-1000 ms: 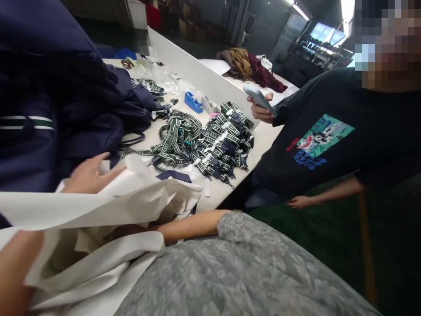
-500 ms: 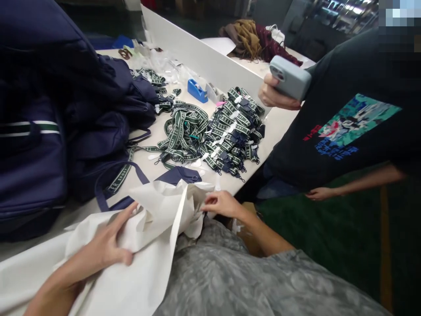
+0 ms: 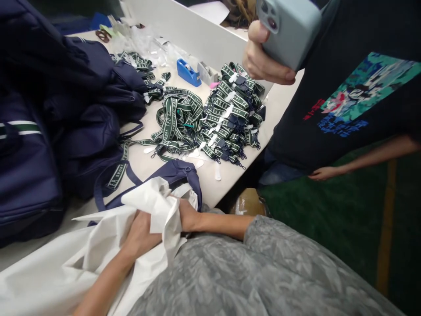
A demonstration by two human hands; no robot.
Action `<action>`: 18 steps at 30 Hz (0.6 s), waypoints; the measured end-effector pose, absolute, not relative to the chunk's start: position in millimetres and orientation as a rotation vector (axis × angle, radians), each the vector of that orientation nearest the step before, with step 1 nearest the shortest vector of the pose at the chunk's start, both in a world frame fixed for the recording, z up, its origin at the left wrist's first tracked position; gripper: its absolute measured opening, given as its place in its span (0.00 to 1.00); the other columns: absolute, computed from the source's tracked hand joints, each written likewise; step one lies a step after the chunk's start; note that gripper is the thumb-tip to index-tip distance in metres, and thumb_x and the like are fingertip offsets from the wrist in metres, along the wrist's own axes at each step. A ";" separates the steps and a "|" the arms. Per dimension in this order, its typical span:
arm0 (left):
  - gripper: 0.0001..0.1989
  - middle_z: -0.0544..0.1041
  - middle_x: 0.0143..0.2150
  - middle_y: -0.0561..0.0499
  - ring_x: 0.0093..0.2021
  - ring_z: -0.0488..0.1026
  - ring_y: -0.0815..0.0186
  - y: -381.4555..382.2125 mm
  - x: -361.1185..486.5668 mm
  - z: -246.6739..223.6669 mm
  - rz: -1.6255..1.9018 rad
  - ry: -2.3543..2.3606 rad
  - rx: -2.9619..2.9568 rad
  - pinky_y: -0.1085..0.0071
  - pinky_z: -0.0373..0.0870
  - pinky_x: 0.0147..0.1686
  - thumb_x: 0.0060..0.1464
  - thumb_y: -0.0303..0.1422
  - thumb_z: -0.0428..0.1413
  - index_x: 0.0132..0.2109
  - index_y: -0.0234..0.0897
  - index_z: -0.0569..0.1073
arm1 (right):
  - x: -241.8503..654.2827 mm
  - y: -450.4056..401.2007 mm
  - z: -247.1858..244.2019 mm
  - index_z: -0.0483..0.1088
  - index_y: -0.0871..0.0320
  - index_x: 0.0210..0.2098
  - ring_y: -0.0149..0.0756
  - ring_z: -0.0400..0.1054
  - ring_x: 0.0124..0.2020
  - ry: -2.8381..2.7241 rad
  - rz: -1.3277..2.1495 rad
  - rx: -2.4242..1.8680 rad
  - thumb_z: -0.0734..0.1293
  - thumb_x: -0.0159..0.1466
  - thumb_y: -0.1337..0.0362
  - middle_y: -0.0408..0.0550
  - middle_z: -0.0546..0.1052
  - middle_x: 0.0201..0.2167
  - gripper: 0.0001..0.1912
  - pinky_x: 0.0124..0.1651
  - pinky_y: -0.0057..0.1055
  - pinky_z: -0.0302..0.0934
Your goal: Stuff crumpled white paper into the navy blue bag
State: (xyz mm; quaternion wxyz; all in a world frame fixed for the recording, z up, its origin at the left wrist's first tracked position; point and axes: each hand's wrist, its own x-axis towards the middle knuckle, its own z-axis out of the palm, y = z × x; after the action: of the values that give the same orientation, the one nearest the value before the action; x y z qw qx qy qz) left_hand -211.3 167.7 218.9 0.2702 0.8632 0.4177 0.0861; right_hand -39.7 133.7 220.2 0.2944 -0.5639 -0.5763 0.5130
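Using the strap pile [image 3: 230, 114] as our landmark: we have the white sheet [image 3: 95, 259] nearer us and to its left, w/ its crumpled end bunched btwn our hands & the rest spreading off toward the lower left. Our L hand [image 3: 142, 232] is at the near side of the bunch, fingers bent in & mostly under folds; our R hand [image 3: 189, 216] comes in opp., fingertips hidden too. Both touch the sheet, but we can't tell how far either is closed or how firm the hold is.

A navy pouch [image 3: 177, 169] lies just past the bunch, btwn it & the strap pile, partly covered by the sheet. Big navy bags [image 3: 29, 175] sit well left of the pile on the surface [image 3: 210, 184]; a blue tape dispenser [image 3: 188, 72] is just behind it. A co-worker's hand [image 3: 263, 61] holds a phone [image 3: 292, 33] right of the pile.

To handle this well, IMO: grip thick folds w/ both hands, not one thin edge, b/c it may tear; ease out creases gently, & mind the pouch so nothing drags w/ the sheet. Best to steer loose folds clear of the pile's metal clips, as they could snag.
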 end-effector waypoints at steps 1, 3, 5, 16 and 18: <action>0.28 0.76 0.46 0.38 0.49 0.74 0.42 171.5 -209.0 215.1 0.273 1.158 2.315 0.51 0.73 0.47 0.41 0.41 0.57 0.50 0.35 0.69 | -36.4 139.0 216.7 0.72 0.57 0.43 0.37 0.71 0.43 -1.540 1.418 -1.386 0.70 0.54 0.75 0.44 0.77 0.37 0.17 0.52 0.26 0.63; 0.24 0.77 0.43 0.38 0.46 0.74 0.43 179.1 -207.8 208.6 0.360 1.211 2.280 0.52 0.73 0.44 0.41 0.43 0.58 0.45 0.35 0.70 | -21.4 148.5 209.3 0.73 0.60 0.44 0.38 0.72 0.40 -1.549 1.537 -1.236 0.69 0.52 0.76 0.44 0.77 0.36 0.19 0.48 0.28 0.65; 0.19 0.77 0.38 0.41 0.42 0.75 0.46 185.9 -209.9 204.0 0.430 1.273 2.214 0.55 0.73 0.42 0.42 0.43 0.57 0.39 0.37 0.69 | 0.8 153.9 204.2 0.73 0.61 0.44 0.34 0.72 0.38 -1.519 1.544 -1.289 0.65 0.55 0.77 0.44 0.77 0.39 0.18 0.45 0.27 0.65; 0.19 0.72 0.29 0.44 0.32 0.73 0.51 211.2 -228.1 186.0 0.622 1.599 2.023 0.56 0.70 0.34 0.36 0.49 0.57 0.30 0.40 0.64 | -0.5 216.3 177.4 0.65 0.62 0.49 0.48 0.61 0.51 -1.835 0.445 -2.246 0.67 0.58 0.66 0.58 0.67 0.50 0.19 0.52 0.43 0.60; 0.18 0.71 0.27 0.45 0.32 0.72 0.50 209.4 -228.3 186.3 0.648 1.628 2.065 0.56 0.70 0.34 0.36 0.49 0.56 0.29 0.41 0.63 | -7.4 231.3 176.7 0.62 0.62 0.51 0.48 0.62 0.51 -1.843 0.517 -2.292 0.67 0.56 0.68 0.58 0.67 0.51 0.23 0.52 0.44 0.61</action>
State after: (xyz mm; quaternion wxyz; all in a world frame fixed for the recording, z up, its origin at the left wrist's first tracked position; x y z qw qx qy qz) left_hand -228.3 209.4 186.3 0.2151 0.7447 0.5870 0.2337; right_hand -7.4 231.3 176.7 0.0778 -0.7653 -0.6153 0.1725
